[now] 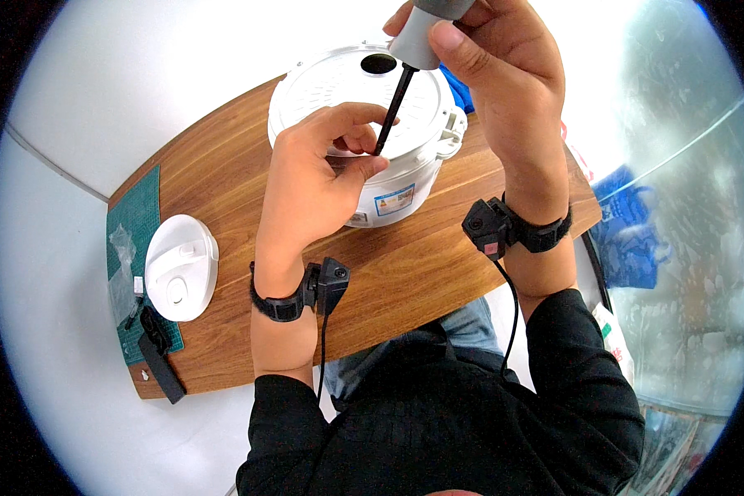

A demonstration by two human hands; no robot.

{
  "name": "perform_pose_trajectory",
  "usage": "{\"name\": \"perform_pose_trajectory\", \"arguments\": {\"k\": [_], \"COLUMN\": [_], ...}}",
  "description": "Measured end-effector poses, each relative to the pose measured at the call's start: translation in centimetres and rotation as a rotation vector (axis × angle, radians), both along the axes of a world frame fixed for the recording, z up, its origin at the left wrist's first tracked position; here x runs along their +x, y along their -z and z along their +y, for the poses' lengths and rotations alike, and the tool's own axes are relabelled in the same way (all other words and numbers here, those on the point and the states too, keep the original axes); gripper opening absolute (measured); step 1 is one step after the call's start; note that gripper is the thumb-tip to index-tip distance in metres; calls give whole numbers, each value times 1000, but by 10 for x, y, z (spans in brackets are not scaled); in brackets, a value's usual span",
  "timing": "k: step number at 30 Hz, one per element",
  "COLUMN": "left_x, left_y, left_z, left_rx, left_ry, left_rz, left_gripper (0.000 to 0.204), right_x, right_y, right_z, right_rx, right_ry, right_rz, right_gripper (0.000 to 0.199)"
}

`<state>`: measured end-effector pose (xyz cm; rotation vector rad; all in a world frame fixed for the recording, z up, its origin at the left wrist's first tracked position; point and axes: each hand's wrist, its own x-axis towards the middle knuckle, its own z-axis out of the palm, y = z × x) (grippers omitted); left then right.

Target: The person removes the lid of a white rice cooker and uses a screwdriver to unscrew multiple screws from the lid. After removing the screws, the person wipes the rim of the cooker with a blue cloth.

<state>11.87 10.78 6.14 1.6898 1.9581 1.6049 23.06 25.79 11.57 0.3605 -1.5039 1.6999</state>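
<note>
A white oval plastic cover lies left of the left hand, which is loosely curled, thumb by a black screwdriver shaft's tip; whether it grips cannot be told. Just beyond stands a round white plastic appliance. The right hand, higher, is closed around the screwdriver's grey handle.

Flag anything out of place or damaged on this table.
A white oval cover lies apart, straddling the edge of the green cutting mat, while the rice cooker has a dark hole in its top and looks partly dismantled. No spill or damage shows.
</note>
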Motion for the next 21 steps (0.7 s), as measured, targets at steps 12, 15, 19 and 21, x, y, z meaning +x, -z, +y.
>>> {"name": "perform_pose_trajectory", "arguments": {"k": [12,15,19,21], "left_x": [2,2,4,5], "left_y": [-2,-2,-4,-6], "left_z": [-1,0,-1,-1], "left_rx": [-9,-29,-42,-35], "left_ry": [-24,-40,-53,-62], "left_rz": [7,-1,-64,-80], "left_gripper": [28,26,25,26], "right_x": [1,-2,-4,-2], "right_y": [-10,-5,-4,-3], "right_z": [-5,3,4,8], "right_rx": [230,134,58,72], "right_ry": [278,140,76,103], "right_rz": [-171,-81,10,43], "right_gripper": [51,52,51,51]}}
